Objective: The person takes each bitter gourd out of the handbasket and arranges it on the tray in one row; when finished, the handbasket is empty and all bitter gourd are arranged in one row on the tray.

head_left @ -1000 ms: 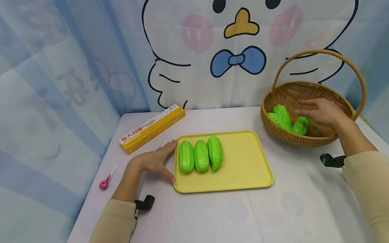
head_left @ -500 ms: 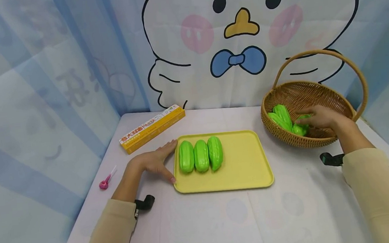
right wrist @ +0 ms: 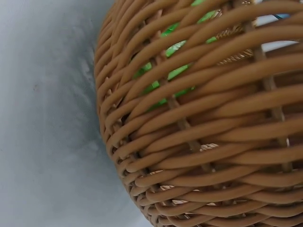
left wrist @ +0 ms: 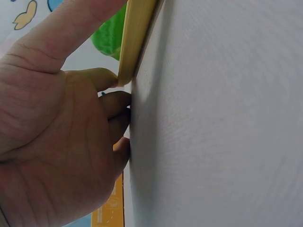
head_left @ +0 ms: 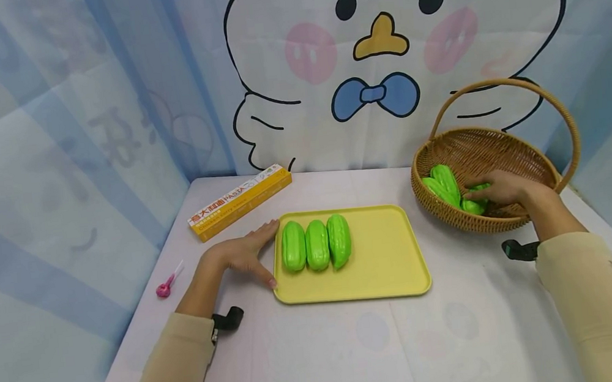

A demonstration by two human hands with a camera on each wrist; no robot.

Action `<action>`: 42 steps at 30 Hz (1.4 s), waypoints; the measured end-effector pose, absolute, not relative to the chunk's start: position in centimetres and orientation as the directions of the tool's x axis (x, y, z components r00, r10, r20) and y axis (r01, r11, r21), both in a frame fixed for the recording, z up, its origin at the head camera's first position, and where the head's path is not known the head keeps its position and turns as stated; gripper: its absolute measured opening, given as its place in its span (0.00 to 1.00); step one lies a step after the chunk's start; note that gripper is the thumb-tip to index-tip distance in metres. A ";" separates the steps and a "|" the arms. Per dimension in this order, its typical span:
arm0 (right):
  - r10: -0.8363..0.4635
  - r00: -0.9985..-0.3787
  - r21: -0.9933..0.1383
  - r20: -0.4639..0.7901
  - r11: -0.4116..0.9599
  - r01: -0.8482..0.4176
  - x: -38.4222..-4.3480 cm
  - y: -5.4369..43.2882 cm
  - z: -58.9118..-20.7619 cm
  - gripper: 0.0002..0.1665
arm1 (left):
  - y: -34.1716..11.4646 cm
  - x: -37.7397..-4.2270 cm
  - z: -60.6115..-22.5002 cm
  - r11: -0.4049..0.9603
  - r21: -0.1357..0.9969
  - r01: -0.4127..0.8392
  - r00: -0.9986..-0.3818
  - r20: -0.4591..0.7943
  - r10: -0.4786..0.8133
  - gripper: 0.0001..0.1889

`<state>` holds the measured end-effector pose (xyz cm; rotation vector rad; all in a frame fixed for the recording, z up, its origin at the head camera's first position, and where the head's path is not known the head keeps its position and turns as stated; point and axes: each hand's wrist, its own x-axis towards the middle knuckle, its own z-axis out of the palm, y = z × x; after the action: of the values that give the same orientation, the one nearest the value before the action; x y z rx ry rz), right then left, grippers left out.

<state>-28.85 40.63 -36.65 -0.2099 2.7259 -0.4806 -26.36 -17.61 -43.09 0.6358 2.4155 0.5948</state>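
Note:
My left hand rests at the left edge of a yellow tray, thumb and index finger spread along its rim. In the left wrist view, the other fingertips touch the tabletop beside the tray corner. Three glossy green cucumbers lie side by side on the tray's left half. My right hand reaches into a wicker basket, its fingers curled over a green cucumber. Two more green cucumbers lie left of that hand. From the right wrist, the basket weave hides the hand.
A yellow pasta box lies behind the left hand. Left of that forearm is a pink lollipop. The basket's tall handle arches over its bowl, and a printed curtain hangs behind the table.
My right hand has lowered further into the basket, and its fingers have closed around the nearest cucumber, which has shifted slightly. The left hand and the tray have stayed put.

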 end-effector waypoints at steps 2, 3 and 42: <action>-0.200 -0.926 -0.367 -0.321 0.927 -0.073 -28.9 40.6 -36.7 0.39 | -17.6 -26.4 -43.1 0.789 0.535 0.303 -0.727 -0.405 0.554 0.79; -0.196 -0.927 -0.373 -0.318 0.925 -0.068 -28.9 40.7 -36.7 0.39 | -17.6 -26.4 -43.1 0.789 0.534 0.302 -0.727 -0.406 0.553 0.79; -0.089 -0.996 -0.525 0.011 0.847 -0.082 -28.7 37.8 -33.3 0.48 | -17.6 -26.4 -43.1 0.783 0.546 0.299 -0.728 -0.400 0.557 0.79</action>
<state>-28.70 37.83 -33.34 -0.1390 3.0061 -0.8540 -26.41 -17.60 -43.14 0.6357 2.4130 0.6117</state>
